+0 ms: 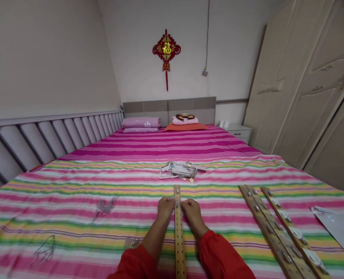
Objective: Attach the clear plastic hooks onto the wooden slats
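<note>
A long, narrow wooden strip (pixel 178 240) with rows of holes lies lengthwise on the striped bedsheet. One small metal fitting (pixel 178 191) sits near its far end. My left hand (pixel 165 206) is closed in a pinch at the strip's left edge. At the right edge, my right hand (pixel 192 212) pinches as well. Between my fingertips another small metal piece (pixel 177 205) shows on the strip. Whatever the fingers grip is too small to make out.
Several wooden strips with metal fittings (pixel 269 228) lie at the right, one carrying white pieces (pixel 296 233). Beyond my hands is a pile of clear packets (pixel 180 169). At the left are a clear bag (pixel 104 207) and thin wire-like items (pixel 45 251). A white sheet-like packet (pixel 337 228) lies far right.
</note>
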`<state>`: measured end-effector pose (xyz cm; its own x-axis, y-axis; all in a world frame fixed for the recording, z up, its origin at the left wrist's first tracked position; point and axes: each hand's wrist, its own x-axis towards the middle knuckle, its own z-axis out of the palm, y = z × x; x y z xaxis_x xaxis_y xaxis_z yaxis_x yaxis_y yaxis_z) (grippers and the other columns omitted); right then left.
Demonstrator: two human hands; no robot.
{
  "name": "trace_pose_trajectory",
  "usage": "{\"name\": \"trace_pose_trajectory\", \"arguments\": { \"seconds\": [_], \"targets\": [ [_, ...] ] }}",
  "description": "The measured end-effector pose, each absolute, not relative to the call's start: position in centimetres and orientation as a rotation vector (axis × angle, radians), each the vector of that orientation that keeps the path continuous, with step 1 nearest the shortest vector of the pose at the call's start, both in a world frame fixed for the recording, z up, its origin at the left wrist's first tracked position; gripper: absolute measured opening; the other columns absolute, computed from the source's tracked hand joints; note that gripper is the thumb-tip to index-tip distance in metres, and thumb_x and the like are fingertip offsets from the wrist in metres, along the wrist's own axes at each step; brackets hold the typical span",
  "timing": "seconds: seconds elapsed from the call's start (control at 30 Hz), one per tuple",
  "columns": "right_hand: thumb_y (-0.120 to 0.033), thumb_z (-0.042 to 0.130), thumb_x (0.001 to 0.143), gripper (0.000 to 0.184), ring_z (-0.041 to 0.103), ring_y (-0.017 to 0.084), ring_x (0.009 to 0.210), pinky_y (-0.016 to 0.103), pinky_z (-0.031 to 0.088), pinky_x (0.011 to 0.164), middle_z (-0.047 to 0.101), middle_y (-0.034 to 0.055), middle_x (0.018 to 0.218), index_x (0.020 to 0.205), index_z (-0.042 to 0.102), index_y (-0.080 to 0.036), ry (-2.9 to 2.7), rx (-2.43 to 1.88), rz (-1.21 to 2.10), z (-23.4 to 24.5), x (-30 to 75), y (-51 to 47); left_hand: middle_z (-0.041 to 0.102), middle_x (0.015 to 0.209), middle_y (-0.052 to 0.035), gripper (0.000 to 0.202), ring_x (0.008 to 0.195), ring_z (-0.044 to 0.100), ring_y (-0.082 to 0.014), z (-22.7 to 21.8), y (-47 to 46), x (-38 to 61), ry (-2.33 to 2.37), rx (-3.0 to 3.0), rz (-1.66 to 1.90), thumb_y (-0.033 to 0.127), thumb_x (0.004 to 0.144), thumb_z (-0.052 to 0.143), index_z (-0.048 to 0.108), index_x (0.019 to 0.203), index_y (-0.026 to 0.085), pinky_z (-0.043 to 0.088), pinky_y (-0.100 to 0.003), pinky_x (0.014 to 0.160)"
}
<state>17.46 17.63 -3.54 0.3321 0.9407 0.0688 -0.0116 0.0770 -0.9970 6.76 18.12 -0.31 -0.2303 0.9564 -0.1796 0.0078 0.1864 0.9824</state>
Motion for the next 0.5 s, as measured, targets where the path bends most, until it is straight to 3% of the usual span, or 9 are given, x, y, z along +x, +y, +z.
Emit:
{"name": "trace_pose_trajectory", "arguments": {
  "seconds": [0.5],
  "targets": [
    [-0.03,0.059,0.056,0.023,0.04,0.011,0.044,0.024,0.033,0.045,0.044,-0.0072,0.041,0.043,0.042,-0.023,-0.98,-1.346,0.869,-3.9,17.4,17.6,0.051,0.042,0.0031,0.017,0.046,0.052,-0.013,-1.9,18.7,7.1,1.562,0.973,1.239,0.022,0.056,0.066,0.051,0.049,0.019,0.037,-0.022,0.046]
  ]
}}
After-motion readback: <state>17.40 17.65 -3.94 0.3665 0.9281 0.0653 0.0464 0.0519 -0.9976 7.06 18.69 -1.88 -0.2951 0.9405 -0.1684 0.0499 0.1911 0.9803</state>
